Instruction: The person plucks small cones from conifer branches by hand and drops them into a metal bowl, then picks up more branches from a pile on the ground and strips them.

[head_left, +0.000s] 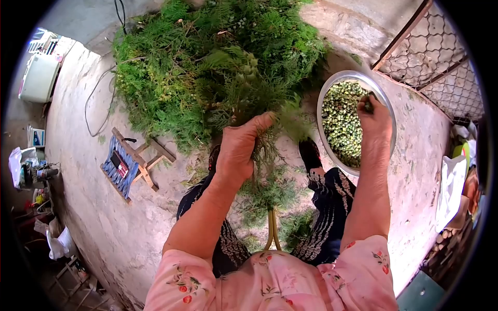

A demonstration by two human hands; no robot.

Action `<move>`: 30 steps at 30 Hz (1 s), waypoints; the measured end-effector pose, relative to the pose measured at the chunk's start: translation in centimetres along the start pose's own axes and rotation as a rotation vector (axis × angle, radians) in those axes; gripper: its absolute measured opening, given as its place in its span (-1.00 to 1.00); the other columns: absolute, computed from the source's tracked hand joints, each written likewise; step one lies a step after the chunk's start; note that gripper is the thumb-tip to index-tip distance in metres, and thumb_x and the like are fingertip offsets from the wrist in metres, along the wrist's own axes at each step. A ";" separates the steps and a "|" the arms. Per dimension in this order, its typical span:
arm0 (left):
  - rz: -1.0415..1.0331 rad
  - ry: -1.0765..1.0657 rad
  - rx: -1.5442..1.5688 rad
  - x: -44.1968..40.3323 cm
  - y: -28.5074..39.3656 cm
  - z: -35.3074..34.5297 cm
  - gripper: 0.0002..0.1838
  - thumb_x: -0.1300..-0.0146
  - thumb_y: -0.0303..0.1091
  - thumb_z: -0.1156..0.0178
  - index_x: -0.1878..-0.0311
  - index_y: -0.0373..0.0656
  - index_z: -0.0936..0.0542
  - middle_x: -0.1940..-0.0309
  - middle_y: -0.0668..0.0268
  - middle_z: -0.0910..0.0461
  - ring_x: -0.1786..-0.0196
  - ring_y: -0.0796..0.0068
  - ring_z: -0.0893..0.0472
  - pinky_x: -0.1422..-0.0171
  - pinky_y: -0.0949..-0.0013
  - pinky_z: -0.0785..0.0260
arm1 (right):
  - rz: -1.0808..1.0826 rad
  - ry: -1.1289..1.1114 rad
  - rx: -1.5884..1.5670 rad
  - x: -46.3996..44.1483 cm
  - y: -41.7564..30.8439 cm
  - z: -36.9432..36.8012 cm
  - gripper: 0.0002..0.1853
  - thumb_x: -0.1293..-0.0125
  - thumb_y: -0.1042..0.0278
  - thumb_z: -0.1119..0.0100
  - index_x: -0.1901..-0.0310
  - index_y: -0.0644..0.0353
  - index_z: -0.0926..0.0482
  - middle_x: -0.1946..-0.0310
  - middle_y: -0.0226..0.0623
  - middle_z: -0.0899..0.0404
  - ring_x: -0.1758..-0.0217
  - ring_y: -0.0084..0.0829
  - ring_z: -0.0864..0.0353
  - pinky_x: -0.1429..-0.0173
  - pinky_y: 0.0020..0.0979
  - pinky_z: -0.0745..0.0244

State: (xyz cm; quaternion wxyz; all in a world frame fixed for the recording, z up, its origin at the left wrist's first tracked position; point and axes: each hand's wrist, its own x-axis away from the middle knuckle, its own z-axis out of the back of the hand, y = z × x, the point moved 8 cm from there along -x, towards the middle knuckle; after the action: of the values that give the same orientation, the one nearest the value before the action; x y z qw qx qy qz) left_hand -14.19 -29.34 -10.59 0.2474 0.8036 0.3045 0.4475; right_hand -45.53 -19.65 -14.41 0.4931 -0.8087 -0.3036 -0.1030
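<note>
This looks like a home's yard or outbuilding: rough concrete floor (93, 207), wire-mesh panel (440, 49) upper right, small folding stool (110, 168) left of centre.

Two hands show, the left hand (236, 149) and the right hand (375, 118). The left has one bunch of green sprigs (263, 147); whether the dark clump (369, 105) in the right fingers is one piece or several cannot be told. There is one heap of cut branches (166, 67), its stems too tangled to count, and one metal basin (320, 111), its small green pieces (340, 122) far too many to number. Count one low stool (140, 158) with one dark, flat object (120, 165) on it, two shoes (310, 154), two yellowish rods (270, 229), two printed sleeves (187, 277) and one wire-mesh panel (428, 44).
</note>
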 end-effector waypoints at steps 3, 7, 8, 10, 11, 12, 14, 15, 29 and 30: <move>-0.082 0.009 -0.134 -0.1 0.1 0.2 -0.68 0.01 -0.31 -0.33 0.21 -0.28 -0.58 0.33 0.37 -0.57 0.20 0.55 -0.49 0.03 0.38 -0.32 | 0.449 -0.049 0.987 -1.6 -4.7 2.6 -0.79 -0.22 0.53 0.05 0.15 0.49 -0.37 0.32 -0.07 -0.46 0.32 -0.36 -0.45 0.19 -0.48 -0.44; -0.147 -0.033 -0.134 -0.5 -0.1 0.1 -0.62 -0.01 -0.28 -0.31 0.12 -0.26 -0.54 0.21 0.35 -0.54 0.14 0.50 -0.46 -0.05 0.35 -0.25 | 0.663 0.139 1.287 1.5 -8.6 1.5 -0.69 -0.11 0.59 -0.03 0.07 0.46 -0.42 0.28 -0.11 -0.53 0.29 -0.38 -0.51 0.17 -0.47 -0.44; -0.169 -0.007 -0.150 -0.5 0.0 0.3 -0.59 -0.02 -0.25 -0.30 0.07 -0.24 -0.52 0.16 0.35 -0.51 0.10 0.50 -0.44 -0.07 0.35 -0.22 | 0.661 0.191 1.225 0.8 -9.3 2.3 -0.67 -0.08 0.61 -0.05 0.06 0.44 -0.43 0.27 -0.12 -0.54 0.28 -0.38 -0.52 0.17 -0.48 -0.44; -0.193 0.019 -0.167 -0.5 0.3 0.4 -0.56 -0.03 -0.23 -0.29 0.03 -0.22 -0.49 0.10 0.34 -0.49 0.07 0.50 -0.41 -0.08 0.34 -0.20 | 0.390 0.346 0.689 -0.6 -8.8 4.5 -0.67 -0.08 0.62 -0.02 0.06 0.44 -0.44 0.21 -0.12 -0.52 0.21 -0.37 -0.51 0.09 -0.48 -0.40; -0.207 0.000 -0.159 -0.4 0.5 0.1 -0.55 -0.04 -0.21 -0.28 0.01 -0.19 -0.47 0.09 0.33 -0.48 0.06 0.50 -0.40 -0.08 0.34 -0.20 | 0.533 0.300 0.380 -0.5 -8.7 4.0 -0.73 -0.12 0.66 0.06 0.11 0.45 -0.44 0.18 -0.08 -0.48 0.10 -0.35 -0.47 0.01 -0.47 -0.40; -0.221 -0.019 -0.151 -0.4 0.6 -0.1 -0.53 -0.05 -0.19 -0.27 -0.01 -0.17 -0.46 0.08 0.33 -0.47 0.06 0.50 -0.39 -0.09 0.33 -0.19 | 0.533 0.300 0.380 -0.3 -8.2 3.1 -0.73 -0.12 0.66 0.06 0.11 0.45 -0.44 0.18 -0.08 -0.48 0.10 -0.35 -0.47 0.01 -0.47 -0.40; -0.223 0.037 -0.207 -0.5 0.2 0.4 -0.54 -0.05 -0.20 -0.27 -0.01 -0.17 -0.46 0.08 0.34 -0.47 0.06 0.50 -0.39 -0.09 0.34 -0.19 | 0.590 0.039 0.145 0.2 -7.6 0.3 -0.75 -0.12 0.73 0.14 0.14 0.44 -0.43 0.18 -0.11 -0.43 0.14 -0.35 -0.45 0.06 -0.47 -0.42; -0.226 0.095 -0.262 -0.6 0.1 0.9 -0.54 -0.05 -0.20 -0.27 -0.01 -0.17 -0.47 0.09 0.34 -0.47 0.06 0.49 -0.40 -0.09 0.34 -0.19 | 0.601 0.009 0.103 1.1 -7.6 -0.7 -0.75 -0.13 0.77 0.16 0.15 0.45 -0.42 0.20 -0.11 -0.45 0.15 -0.34 -0.48 0.05 -0.46 -0.47; -0.422 -0.047 -0.360 0.0 1.8 -0.6 -0.69 -0.10 -0.38 -0.23 0.07 -0.17 -0.46 0.20 0.45 -0.51 0.18 0.64 -0.39 0.02 0.52 -0.22 | 0.205 -0.615 0.404 14.0 -0.4 -13.0 -0.84 -0.16 0.47 -0.09 0.20 0.18 -0.55 0.50 -0.36 -0.55 0.48 -0.61 -0.50 0.49 -0.65 -0.30; -0.430 -0.078 -0.306 -0.1 1.6 -0.6 -0.70 -0.11 -0.38 -0.22 0.08 -0.18 -0.46 0.23 0.45 -0.51 0.20 0.66 -0.39 0.04 0.52 -0.23 | 0.136 -0.672 0.468 15.2 1.5 -13.5 -0.85 -0.16 0.46 -0.09 0.22 0.15 -0.56 0.55 -0.40 -0.52 0.52 -0.65 -0.47 0.52 -0.65 -0.28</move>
State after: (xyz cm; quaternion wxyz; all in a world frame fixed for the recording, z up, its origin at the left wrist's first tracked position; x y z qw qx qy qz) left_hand -14.33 -30.48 -9.32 0.4669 0.6904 0.3875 0.3940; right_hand -30.77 -25.83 -1.77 0.5429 -0.6816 -0.4089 0.2711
